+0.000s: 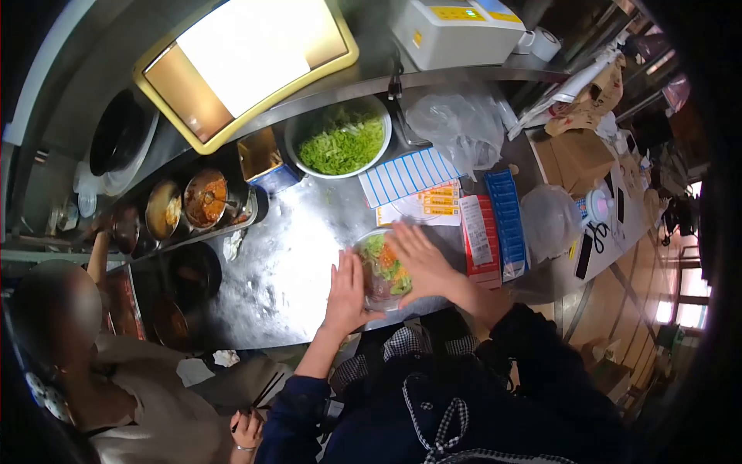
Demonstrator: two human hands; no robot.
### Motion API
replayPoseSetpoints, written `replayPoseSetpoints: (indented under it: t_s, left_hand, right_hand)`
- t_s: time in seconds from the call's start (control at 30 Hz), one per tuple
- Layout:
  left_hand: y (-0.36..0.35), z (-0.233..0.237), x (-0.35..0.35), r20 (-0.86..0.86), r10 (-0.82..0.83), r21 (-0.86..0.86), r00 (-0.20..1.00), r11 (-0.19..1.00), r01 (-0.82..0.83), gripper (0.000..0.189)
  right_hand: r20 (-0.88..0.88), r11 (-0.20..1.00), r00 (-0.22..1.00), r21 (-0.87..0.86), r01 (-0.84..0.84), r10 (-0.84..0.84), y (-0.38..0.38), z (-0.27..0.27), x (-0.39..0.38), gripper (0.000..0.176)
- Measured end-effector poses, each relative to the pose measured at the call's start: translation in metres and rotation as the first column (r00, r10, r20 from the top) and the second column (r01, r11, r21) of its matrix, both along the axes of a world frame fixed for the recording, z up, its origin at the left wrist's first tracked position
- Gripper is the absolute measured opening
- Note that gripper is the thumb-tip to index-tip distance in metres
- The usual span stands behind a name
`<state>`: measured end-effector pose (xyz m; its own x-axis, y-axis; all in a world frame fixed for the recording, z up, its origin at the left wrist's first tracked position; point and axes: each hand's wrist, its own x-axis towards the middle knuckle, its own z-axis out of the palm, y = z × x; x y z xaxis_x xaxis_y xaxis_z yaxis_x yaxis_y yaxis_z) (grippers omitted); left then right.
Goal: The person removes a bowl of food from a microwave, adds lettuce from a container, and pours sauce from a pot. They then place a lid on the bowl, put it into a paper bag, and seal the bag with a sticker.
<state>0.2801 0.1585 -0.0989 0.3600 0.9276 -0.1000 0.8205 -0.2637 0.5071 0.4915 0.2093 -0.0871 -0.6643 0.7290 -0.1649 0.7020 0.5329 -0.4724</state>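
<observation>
A round takeaway bowl [386, 306] sits at the front edge of the steel counter, between my two hands. Green shreds, orange bits and something brownish-red show inside through what looks like a clear cover. My left hand [346, 298] lies against the bowl's left side, fingers straight and pointing up, thumb along the near rim. Across its right side stretches my right hand [421, 263], flat, with fingers spread over the upper rim and thumb at the near right.
Behind stands a white bowl [293, 155] of shredded greens. Label sheets [410, 176], a red box [479, 240], a blue box [506, 220] and clear round lids [550, 218] lie rightward. Food pans [164, 207] and a co-worker [147, 394] holding chopsticks are left. A tablet [247, 66] hangs above.
</observation>
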Motion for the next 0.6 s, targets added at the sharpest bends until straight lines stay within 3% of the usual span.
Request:
replayPoseSetpoints:
  t_s: [0.07, 0.17, 0.33, 0.4, 0.6]
  left_hand:
    - [0.016, -0.004, 0.008, -0.018, -0.144, -0.055, 0.989, 0.988, 0.143, 0.128]
    - [0.018, -0.011, 0.011, -0.011, -0.138, -0.033, 0.990, 0.990, 0.138, 0.135]
    - [0.021, -0.015, 0.010, 0.069, -0.103, 0.002, 0.992, 0.995, 0.103, 0.135]
    - [0.019, -0.013, 0.013, 0.062, -0.118, -0.002, 0.991, 0.993, 0.118, 0.134]
    - [0.017, -0.021, 0.014, 0.043, -0.129, 0.107, 0.991, 0.987, 0.124, 0.134]
  right_hand:
    - [0.006, 1.000, 1.000, 0.020, -0.014, 0.013, 0.005, -0.013, -0.008, 0.136]
    - [0.137, 0.998, 0.990, 0.055, -0.037, 0.029, 0.007, -0.011, -0.011, 0.134]
    - [0.106, 0.997, 0.994, 0.071, -0.014, 0.006, 0.001, -0.002, -0.002, 0.127]
    - [-0.044, 0.999, 0.998, 0.036, 0.035, -0.033, -0.005, -0.014, 0.006, 0.126]
    - [-0.149, 0.994, 0.988, 0.108, -0.009, 0.025, -0.004, -0.025, 0.016, 0.122]
